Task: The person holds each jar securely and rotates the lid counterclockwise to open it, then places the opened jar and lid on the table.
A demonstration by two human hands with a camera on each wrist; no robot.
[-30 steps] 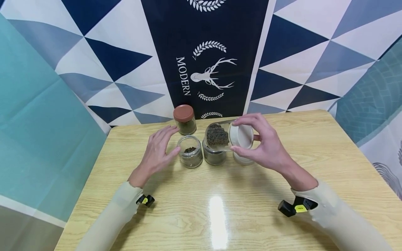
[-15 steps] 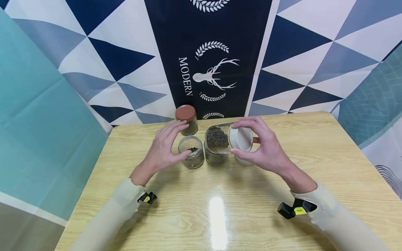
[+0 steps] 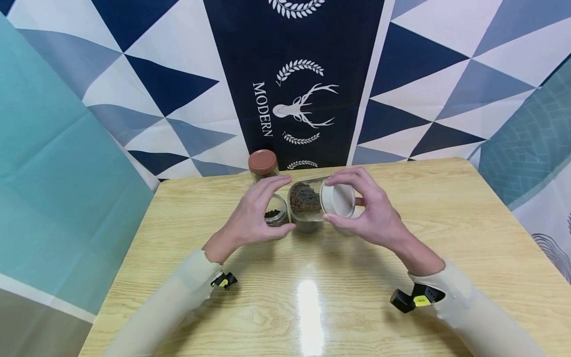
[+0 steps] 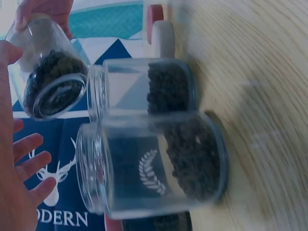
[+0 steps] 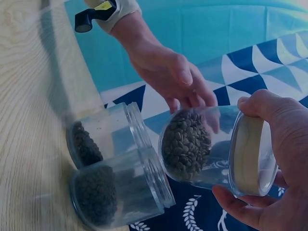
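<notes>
My right hand point(image 3: 372, 213) grips a clear glass jar point(image 3: 304, 198) by its white lid point(image 3: 340, 200). The jar lies tilted sideways in the air, dark seeds heaped at its base end. Close to that end is my left hand point(image 3: 254, 210), fingers apart in a wide curve; the right wrist view shows its fingers near the glass, and contact cannot be told. Below stand two lidless glass jars side by side, the left jar point(image 4: 159, 168) and the right jar point(image 4: 127, 89), each partly filled with dark seeds.
Behind the left jar stands a jar with a reddish-brown lid point(image 3: 262, 161). A white round lid point(image 4: 164, 41) and a red one point(image 4: 154, 21) sit beyond the right jar. Everything is on a wooden table point(image 3: 267, 297) against a patterned cloth backdrop point(image 3: 290, 59).
My left hand has moved right and now comes in front of the left jar, near the held jar's base. The right hand keeps its grip and has shifted slightly left.
</notes>
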